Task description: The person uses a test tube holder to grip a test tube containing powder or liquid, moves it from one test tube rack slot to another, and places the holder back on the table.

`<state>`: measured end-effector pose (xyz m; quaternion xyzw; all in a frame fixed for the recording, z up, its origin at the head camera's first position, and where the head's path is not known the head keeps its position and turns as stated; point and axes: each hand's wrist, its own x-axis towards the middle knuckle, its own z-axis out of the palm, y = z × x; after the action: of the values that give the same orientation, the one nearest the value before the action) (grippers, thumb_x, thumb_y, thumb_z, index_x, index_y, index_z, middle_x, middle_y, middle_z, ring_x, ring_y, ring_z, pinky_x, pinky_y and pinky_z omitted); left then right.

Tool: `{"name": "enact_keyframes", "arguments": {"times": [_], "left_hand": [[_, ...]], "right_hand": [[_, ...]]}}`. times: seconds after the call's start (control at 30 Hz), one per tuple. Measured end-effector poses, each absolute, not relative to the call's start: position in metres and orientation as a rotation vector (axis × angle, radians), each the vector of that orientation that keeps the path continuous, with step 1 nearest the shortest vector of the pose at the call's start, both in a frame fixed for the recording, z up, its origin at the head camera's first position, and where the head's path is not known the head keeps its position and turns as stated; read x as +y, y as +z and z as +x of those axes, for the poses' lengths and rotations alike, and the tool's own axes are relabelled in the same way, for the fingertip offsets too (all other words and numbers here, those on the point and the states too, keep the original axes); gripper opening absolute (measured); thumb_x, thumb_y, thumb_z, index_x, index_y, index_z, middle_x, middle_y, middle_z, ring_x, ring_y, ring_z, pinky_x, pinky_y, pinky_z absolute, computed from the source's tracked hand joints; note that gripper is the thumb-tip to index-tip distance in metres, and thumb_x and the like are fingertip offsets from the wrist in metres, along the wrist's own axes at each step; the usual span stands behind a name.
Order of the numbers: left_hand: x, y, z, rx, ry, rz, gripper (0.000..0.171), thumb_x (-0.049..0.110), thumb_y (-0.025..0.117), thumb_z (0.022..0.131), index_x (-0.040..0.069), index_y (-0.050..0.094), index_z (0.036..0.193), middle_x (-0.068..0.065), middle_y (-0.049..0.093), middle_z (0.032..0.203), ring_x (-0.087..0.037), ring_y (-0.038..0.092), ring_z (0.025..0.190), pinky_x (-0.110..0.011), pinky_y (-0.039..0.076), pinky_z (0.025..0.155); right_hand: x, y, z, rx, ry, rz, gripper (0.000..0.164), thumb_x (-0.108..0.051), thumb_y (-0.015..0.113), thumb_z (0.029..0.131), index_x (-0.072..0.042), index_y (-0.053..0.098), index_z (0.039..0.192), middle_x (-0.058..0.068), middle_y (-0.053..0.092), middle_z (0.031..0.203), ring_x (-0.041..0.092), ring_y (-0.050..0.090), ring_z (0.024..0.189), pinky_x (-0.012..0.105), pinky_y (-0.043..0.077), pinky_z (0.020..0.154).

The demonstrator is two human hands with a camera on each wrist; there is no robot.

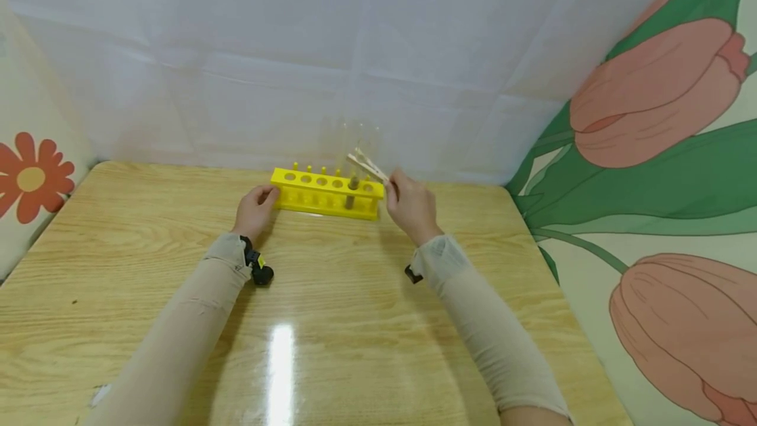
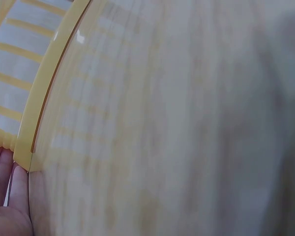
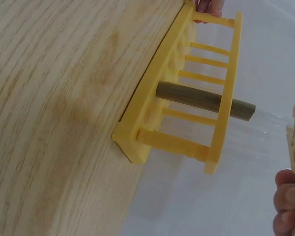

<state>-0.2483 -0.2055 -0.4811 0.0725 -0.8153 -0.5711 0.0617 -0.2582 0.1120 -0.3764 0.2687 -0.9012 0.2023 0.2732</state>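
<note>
A yellow test tube rack [image 1: 326, 206] stands on the table. My left hand [image 1: 255, 210] holds its left end, fingers against the end post in the left wrist view. My right hand [image 1: 412, 208] grips a wooden test tube clamp [image 1: 372, 168] above the rack's right end. The clamp's tips overlap the upper part of a clear glass test tube [image 3: 270, 130]. This tube stands in a hole near the right end of the rack, with a dark brownish-green filling [image 3: 191, 97] low in it. The rack's other holes hold no tubes.
The wooden table [image 1: 331, 321] carries a bright light reflection in front. A white cloth backdrop [image 1: 248, 58] hangs close behind the rack. Flower-patterned cloth [image 1: 650, 202] borders the right side, and another piece is on the left. Wrist cameras [image 1: 260, 268] are strapped to the sleeves.
</note>
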Motion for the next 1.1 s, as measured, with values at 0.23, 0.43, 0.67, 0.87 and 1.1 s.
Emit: {"name": "enact_keyframes", "arguments": {"times": [0.23, 0.43, 0.67, 0.87, 1.1], "left_hand": [[-0.205, -0.480, -0.249, -2.458, -1.742, 0.232, 0.054, 0.036, 0.044, 0.110, -0.006, 0.051, 0.142, -0.028, 0.053, 0.140, -0.042, 0.049, 0.130, -0.053, 0.038, 0.111], [-0.206, -0.481, -0.249, -2.469, -1.730, 0.233, 0.053, 0.035, 0.044, 0.110, -0.006, 0.051, 0.143, -0.028, 0.053, 0.141, -0.042, 0.049, 0.130, -0.053, 0.038, 0.111], [-0.205, -0.479, -0.249, -2.476, -1.730, 0.246, 0.054, 0.036, 0.043, 0.110, -0.006, 0.051, 0.143, -0.027, 0.052, 0.141, -0.041, 0.048, 0.131, -0.053, 0.037, 0.112], [-0.205, -0.478, -0.248, -2.469, -1.739, 0.249, 0.053, 0.035, 0.043, 0.110, -0.006, 0.051, 0.142, -0.027, 0.053, 0.140, -0.041, 0.048, 0.130, -0.052, 0.037, 0.111], [-0.205, -0.480, -0.250, -2.469, -1.745, 0.251, 0.054, 0.036, 0.043, 0.110, -0.006, 0.051, 0.143, -0.027, 0.052, 0.141, -0.041, 0.048, 0.130, -0.052, 0.037, 0.111]], "right_hand": [[0.111, -0.378, -0.258, -2.457, 0.537, 0.711, 0.018, -0.014, 0.060, 0.102, -0.004, 0.060, 0.088, 0.006, 0.056, 0.064, 0.018, 0.044, 0.048, 0.033, 0.039, 0.043], [0.111, -0.383, -0.257, -2.491, 0.524, 0.702, 0.017, -0.013, 0.060, 0.102, -0.004, 0.059, 0.088, 0.006, 0.058, 0.064, 0.018, 0.046, 0.049, 0.034, 0.041, 0.044], [0.110, -0.387, -0.256, -2.480, 0.531, 0.717, 0.016, -0.012, 0.061, 0.102, -0.003, 0.060, 0.088, 0.007, 0.059, 0.065, 0.018, 0.047, 0.048, 0.034, 0.041, 0.044], [0.111, -0.396, -0.257, -2.516, 0.503, 0.702, 0.017, -0.014, 0.060, 0.102, -0.004, 0.060, 0.087, 0.006, 0.056, 0.064, 0.017, 0.043, 0.048, 0.032, 0.040, 0.043], [0.110, -0.401, -0.255, -2.523, 0.493, 0.710, 0.017, -0.013, 0.062, 0.101, -0.003, 0.061, 0.087, 0.007, 0.058, 0.066, 0.018, 0.046, 0.050, 0.033, 0.042, 0.044]]}}
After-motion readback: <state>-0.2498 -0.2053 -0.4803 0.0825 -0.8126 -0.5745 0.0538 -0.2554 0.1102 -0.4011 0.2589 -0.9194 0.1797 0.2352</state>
